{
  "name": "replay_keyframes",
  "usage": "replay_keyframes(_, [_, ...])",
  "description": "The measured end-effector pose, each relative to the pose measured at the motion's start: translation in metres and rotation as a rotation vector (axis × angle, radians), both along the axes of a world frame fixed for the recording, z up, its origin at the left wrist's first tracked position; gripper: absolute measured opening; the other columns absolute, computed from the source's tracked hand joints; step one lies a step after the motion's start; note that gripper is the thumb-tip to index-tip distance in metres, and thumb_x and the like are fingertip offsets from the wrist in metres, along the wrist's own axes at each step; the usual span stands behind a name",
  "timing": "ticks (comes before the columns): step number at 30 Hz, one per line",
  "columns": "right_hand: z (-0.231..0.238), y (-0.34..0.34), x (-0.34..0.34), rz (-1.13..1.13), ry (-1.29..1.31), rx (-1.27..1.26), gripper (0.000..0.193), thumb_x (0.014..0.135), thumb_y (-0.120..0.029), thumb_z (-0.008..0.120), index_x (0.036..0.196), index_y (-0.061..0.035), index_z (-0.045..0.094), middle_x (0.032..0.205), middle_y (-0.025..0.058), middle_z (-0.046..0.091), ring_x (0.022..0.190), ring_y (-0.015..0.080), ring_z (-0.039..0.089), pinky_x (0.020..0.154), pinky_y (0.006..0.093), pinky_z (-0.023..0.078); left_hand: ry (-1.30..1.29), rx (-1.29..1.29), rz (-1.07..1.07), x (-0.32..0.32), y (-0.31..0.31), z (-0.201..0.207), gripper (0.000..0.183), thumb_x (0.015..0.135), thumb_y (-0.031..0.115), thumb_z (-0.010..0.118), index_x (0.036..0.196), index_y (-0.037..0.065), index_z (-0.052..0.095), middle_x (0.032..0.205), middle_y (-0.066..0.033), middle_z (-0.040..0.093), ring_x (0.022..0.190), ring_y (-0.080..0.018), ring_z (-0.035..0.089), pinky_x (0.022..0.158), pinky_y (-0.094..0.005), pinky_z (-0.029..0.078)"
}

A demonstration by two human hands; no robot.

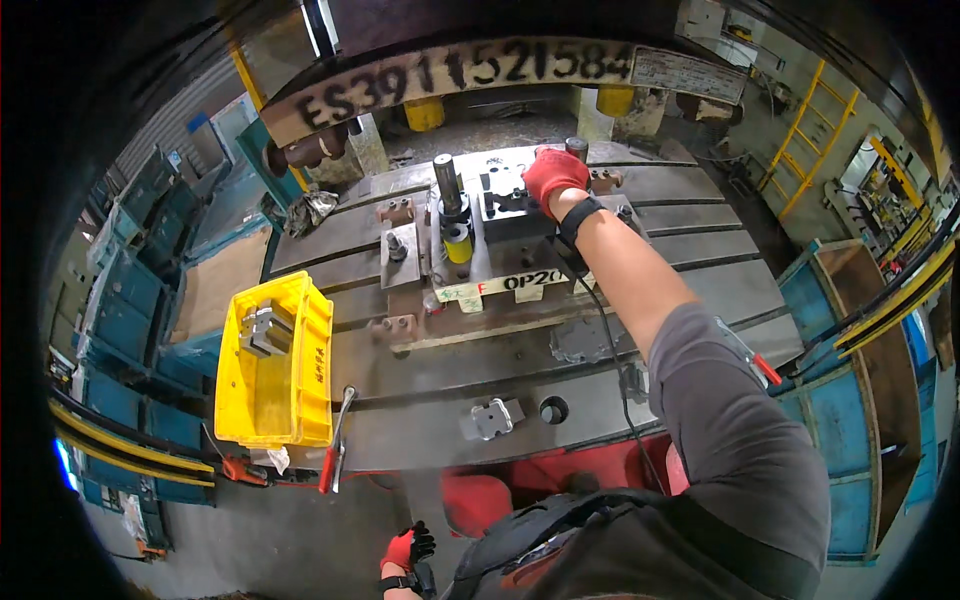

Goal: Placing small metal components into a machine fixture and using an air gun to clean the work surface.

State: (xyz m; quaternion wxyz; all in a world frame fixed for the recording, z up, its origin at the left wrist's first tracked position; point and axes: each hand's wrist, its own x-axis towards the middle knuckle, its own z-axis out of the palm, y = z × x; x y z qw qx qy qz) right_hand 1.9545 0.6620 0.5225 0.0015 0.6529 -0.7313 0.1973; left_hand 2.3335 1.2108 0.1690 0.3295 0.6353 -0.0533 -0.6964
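Note:
My right hand (557, 178), in a red glove, reaches far forward over the steel die (506, 194) in the middle of the press bed. Its fingers curl down at the die's right part, and what they hold, if anything, is hidden. Left of that hand rises a dark guide post (447, 178) with a yellow collar (457, 243) near its foot. My left hand (408, 548), gloved in red and black, hangs low by my side, away from the bed. Its fingers are apart and it holds nothing. A small formed metal part (492, 419) lies near the bed's front edge.
A yellow bin (318, 372) with metal parts (266, 330) stands on the bed's left. Beside it lies a red-handled tool (329, 468); another (766, 369) rests at the right edge. The press ram (500, 85) hangs overhead. A black cable (612, 350) runs along my right arm.

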Motion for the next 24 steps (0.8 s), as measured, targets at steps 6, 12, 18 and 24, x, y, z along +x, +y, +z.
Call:
replay_keyframes(6, [-0.025,0.009,-0.001,0.105,0.313,-0.340,0.054,0.073,-0.039,0.064,0.116,-0.0089,0.051,0.113,0.0160,0.056,0.092,0.0295,0.059,0.075,0.0405,0.048,0.005,-0.040,0.089,0.007,-0.007,-0.014,0.032,0.084,0.029,0.061,0.097,0.000,0.059,0.080,-0.0146,0.064,0.066,-0.0287,0.064,0.058,-0.0385,0.053])
replay_keyframes(12, [-0.048,0.055,-0.007,0.504,0.231,-0.241,0.067,0.073,-0.055,0.059,0.126,-0.0155,0.049,0.131,0.0182,0.043,0.125,0.0344,0.035,0.106,0.0505,0.016,-0.172,-0.198,-0.261,0.004,-0.032,-0.026,0.039,0.083,0.035,0.062,0.103,0.002,0.058,0.087,-0.0148,0.064,0.067,-0.0259,0.064,0.058,-0.0354,0.051])
replay_keyframes(18, [-0.028,0.173,-0.069,0.499,-0.107,-0.413,0.059,0.072,-0.039,0.067,0.122,-0.0101,0.052,0.125,0.0188,0.047,0.116,0.0349,0.043,0.098,0.0451,0.032,-0.190,-0.042,-0.226,-0.031,-0.061,0.044,0.045,0.081,0.036,0.064,0.111,0.003,0.055,0.094,-0.0125,0.064,0.075,-0.0226,0.062,0.063,-0.0330,0.050])
replay_keyframes(24, [-0.117,0.335,-0.248,-0.108,-0.479,-0.386,0.046,0.077,-0.019,0.065,0.118,-0.0013,0.052,0.117,0.0160,0.054,0.110,0.0310,0.049,0.096,0.0384,0.036,-0.629,-0.548,-0.713,-0.058,-0.042,0.031,0.048,0.079,0.035,0.064,0.114,0.003,0.055,0.099,-0.0086,0.062,0.084,-0.0173,0.059,0.071,-0.0290,0.047])
